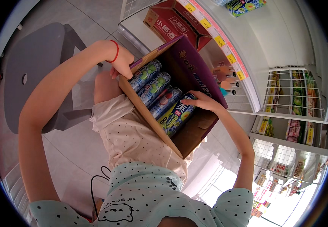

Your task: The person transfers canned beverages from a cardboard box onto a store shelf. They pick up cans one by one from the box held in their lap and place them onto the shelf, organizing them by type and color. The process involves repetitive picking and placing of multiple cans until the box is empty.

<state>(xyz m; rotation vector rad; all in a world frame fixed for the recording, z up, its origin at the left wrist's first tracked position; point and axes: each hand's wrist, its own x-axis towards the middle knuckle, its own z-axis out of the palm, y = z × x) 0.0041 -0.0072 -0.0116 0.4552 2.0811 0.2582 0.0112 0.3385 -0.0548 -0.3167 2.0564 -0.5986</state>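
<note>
An open cardboard box (209,124), purple outside and brown inside, is tilted over my lap. My left hand (122,64), with a red cord at the wrist, grips the box's upper left corner. Several tall printed drink cans lie side by side inside, among them a blue and green can (154,86) and one with a pink fruit picture (166,102). My right hand (205,100) reaches into the box from the right. Its thumb and fingers hold the upper end of a yellow-green and blue can (175,117); part of that grip is hidden.
A grey plastic stool (36,76) stands at the left. White shelving (280,37) with price tags curves along the right, a printed drink pack (246,6) on its upper level. A red carton (172,25) sits lower down. Wire baskets (293,93) hold packaged goods.
</note>
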